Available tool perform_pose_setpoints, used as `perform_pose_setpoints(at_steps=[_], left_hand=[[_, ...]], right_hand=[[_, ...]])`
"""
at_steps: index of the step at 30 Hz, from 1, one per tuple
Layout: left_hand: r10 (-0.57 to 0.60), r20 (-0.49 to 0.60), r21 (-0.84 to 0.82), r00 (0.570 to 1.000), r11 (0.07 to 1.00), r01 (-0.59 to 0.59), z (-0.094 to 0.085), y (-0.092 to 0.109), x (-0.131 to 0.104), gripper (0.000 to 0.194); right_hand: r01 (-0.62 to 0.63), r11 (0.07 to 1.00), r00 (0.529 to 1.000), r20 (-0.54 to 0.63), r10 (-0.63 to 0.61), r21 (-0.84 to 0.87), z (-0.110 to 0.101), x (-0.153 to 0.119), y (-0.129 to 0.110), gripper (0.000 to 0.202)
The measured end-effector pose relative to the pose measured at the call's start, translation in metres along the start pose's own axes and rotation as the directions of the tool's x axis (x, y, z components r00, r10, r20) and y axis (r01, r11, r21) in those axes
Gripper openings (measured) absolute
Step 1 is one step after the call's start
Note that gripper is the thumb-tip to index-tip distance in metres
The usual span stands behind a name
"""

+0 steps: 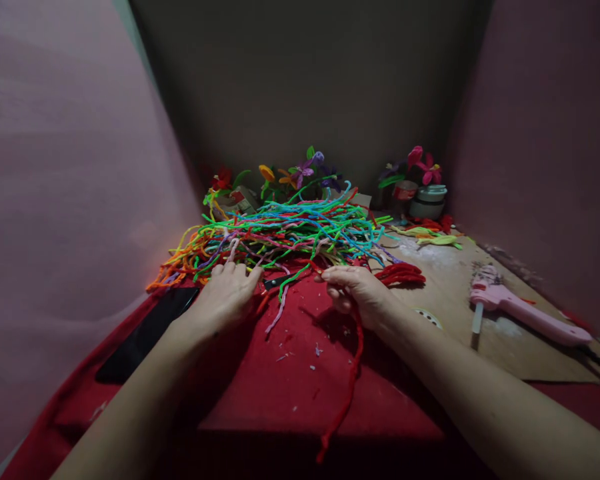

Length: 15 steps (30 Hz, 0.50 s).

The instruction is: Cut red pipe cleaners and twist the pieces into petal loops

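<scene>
My right hand (353, 287) is closed in a pinch on a red pipe cleaner (356, 360). One end of it hangs in a curve over the front of the red cloth, and a short red piece shows past the fingertips. My left hand (230, 288) is at the near edge of a heap of mixed-colour pipe cleaners (290, 227), its fingertips hidden. Close beside its thumb lie dark-bladed scissors (275, 283), their handles partly covered by the hand. A green pipe cleaner (291, 283) crosses them, and a pink one (278, 315) lies just in front.
A pink glue gun (530, 313) with its cord rests on a board (445, 280) at right. A black flat device (150, 333) lies left. Behind the heap stand pipe-cleaner flowers (303, 172) and a grey-green container (429, 202). Scraps dot the red cloth (290, 393). Pink sheets flank both sides.
</scene>
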<state>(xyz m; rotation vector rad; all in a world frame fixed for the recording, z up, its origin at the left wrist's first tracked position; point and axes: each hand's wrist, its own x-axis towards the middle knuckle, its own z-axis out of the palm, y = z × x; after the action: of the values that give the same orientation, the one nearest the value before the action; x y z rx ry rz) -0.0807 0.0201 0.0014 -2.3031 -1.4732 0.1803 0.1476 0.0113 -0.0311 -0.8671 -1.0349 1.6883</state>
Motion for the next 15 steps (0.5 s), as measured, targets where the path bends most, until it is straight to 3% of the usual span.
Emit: perform_pose_setpoints(at_steps=[5, 7, 9, 11, 13, 15], left_hand=[[-0.173, 0.015, 0.084, 0.985, 0.982, 0.171, -0.015, -0.013, -0.011, 0.032], [-0.245, -0.004, 0.027, 0.969, 0.969, 0.245, -0.018, -0.015, -0.012, 0.037], [-0.213, -0.043, -0.126, 0.976, 0.970, 0.207, -0.019, -0.010, -0.014, 0.041], [-0.102, -0.101, -0.262, 0.990, 0.962, 0.073, -0.019, 0.003, -0.015, 0.041], [-0.024, -0.154, -0.264, 0.988, 0.964, -0.018, -0.019, 0.019, -0.017, 0.041], [0.016, -0.125, -0.194, 0.992, 0.980, -0.040, -0.019, 0.034, -0.017, 0.041]], right_hand=[[0.045, 0.999, 0.999, -0.018, -0.045, -0.018, -0.001, 0.001, 0.003, 0.013], [0.066, 0.998, 0.998, -0.017, -0.066, -0.024, 0.000, 0.002, 0.004, 0.011], [0.075, 0.996, 0.997, -0.030, -0.077, -0.036, 0.001, 0.002, 0.005, 0.010], [0.092, 0.995, 0.994, -0.060, -0.095, -0.049, 0.001, 0.002, 0.005, 0.010], [0.116, 0.992, 0.988, -0.093, -0.121, -0.057, 0.002, 0.002, 0.004, 0.010], [0.148, 0.986, 0.981, -0.117, -0.156, -0.072, 0.002, 0.001, 0.003, 0.010]])
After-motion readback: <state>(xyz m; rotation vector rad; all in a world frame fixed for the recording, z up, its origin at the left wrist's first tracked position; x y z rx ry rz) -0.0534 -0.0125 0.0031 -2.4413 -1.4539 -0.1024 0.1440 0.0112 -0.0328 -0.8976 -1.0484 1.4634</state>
